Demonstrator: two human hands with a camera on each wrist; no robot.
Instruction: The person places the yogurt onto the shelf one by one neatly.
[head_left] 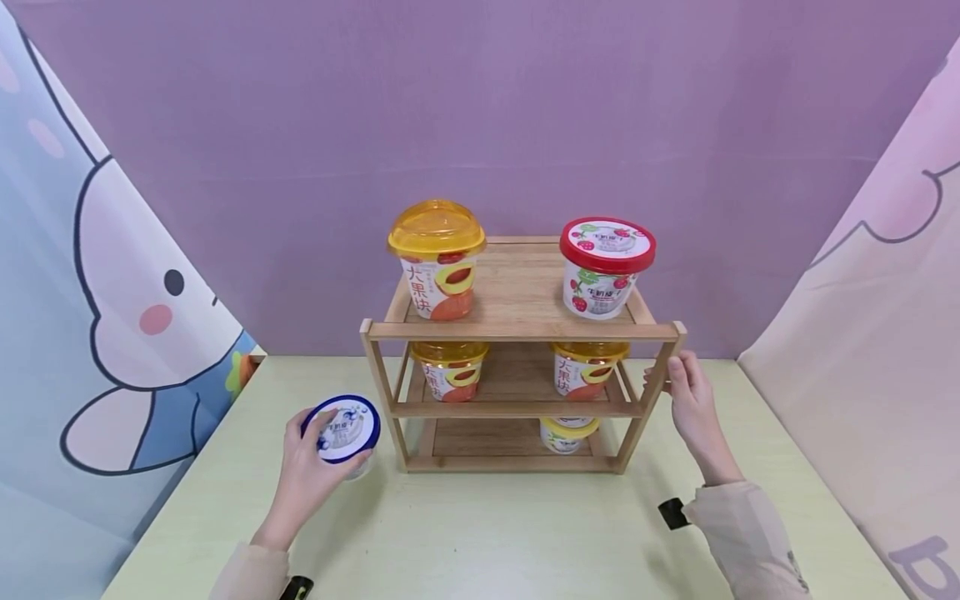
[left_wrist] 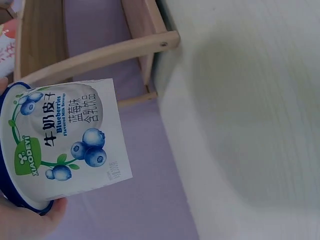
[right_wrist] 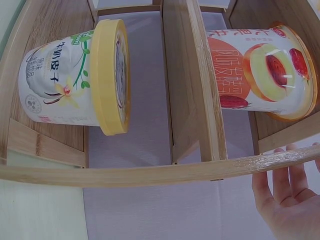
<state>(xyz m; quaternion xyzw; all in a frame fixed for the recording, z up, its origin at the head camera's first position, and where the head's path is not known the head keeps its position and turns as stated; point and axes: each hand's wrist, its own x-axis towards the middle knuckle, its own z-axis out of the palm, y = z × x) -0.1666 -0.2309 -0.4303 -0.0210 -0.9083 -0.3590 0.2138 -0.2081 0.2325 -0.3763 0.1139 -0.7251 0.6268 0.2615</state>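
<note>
My left hand (head_left: 309, 471) grips a white tub with a blue lid (head_left: 348, 432), thumb and fingers around the lid's edge. It is held above the table, left of a three-tier wooden rack (head_left: 517, 332). Blueberries are printed on the tub's side (left_wrist: 92, 147) in the left wrist view. At the rack's right side, my right hand (head_left: 697, 408) holds the upright post, its fingers (right_wrist: 281, 182) passing behind the wood. On the top tier stand a yellow-domed peach cup (head_left: 441, 287) and a red-lidded strawberry tub (head_left: 600, 292).
Two more yellow-lidded cups, left (head_left: 452, 379) and right (head_left: 581, 377), stand on the middle tier. A yellow-lidded tub (right_wrist: 65, 82) sits at the right of the bottom tier. The rack stands on a pale table (head_left: 465, 533) before a purple cloth (head_left: 480, 108), with printed curtains at both sides.
</note>
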